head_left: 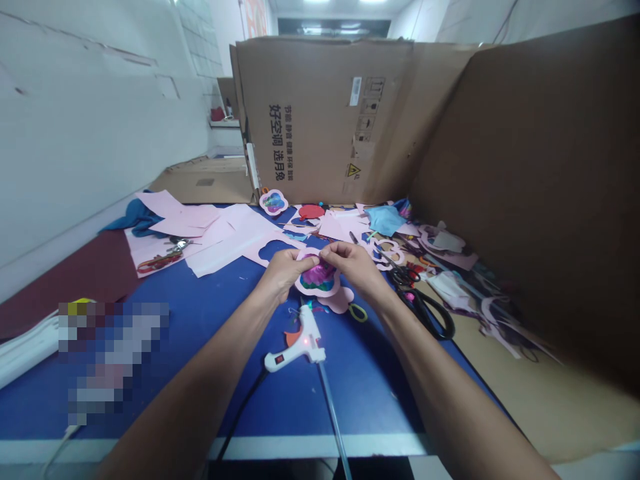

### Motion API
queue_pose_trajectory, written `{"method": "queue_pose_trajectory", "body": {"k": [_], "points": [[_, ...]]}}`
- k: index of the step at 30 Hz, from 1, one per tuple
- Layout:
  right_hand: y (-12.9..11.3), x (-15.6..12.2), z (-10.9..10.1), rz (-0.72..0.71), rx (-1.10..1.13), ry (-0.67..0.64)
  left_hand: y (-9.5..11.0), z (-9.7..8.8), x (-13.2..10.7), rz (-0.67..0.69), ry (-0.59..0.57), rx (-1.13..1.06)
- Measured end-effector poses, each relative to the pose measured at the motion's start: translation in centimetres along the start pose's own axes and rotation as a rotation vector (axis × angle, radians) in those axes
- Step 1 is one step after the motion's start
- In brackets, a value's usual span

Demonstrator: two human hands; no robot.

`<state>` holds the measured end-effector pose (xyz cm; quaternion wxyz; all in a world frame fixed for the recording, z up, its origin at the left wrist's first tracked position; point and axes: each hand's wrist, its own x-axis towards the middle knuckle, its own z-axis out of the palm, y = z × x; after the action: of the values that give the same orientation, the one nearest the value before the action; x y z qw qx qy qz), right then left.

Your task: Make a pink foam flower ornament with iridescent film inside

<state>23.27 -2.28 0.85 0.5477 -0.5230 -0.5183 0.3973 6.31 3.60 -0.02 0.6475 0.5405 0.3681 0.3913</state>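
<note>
Between my two hands is a flower-shaped piece [318, 285] with a pink paper rim and a shiny purple, green and blue middle. My left hand [285, 270] pinches its left edge between thumb and finger. At its upper right, the fingertips of my right hand [353, 262] press together against it; whether they hold some smaller bit is hidden. Just below lies a white hot glue gun [303, 343], its red light lit and a long glue stick [331, 407] in its back. A pink paper flower shape [341, 300] and a yellow-green loop [359, 313] rest beside the nozzle.
Large scissors [435, 313] lie to the right among paper scraps [455, 293]. Pink paper sheets [227, 233] and keys [177, 245] are at the left back. Another finished-looking flower [273, 202] leans by the tall cardboard wall [320, 120]. A power strip [120, 353] is partly blurred.
</note>
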Motion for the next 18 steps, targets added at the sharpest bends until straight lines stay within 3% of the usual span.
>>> {"method": "queue_pose_trajectory", "body": {"k": [18], "points": [[0.5, 0.22, -0.15, -0.036, -0.05, 0.035, 0.58, 0.01, -0.11, -0.048, -0.021, -0.033]]}}
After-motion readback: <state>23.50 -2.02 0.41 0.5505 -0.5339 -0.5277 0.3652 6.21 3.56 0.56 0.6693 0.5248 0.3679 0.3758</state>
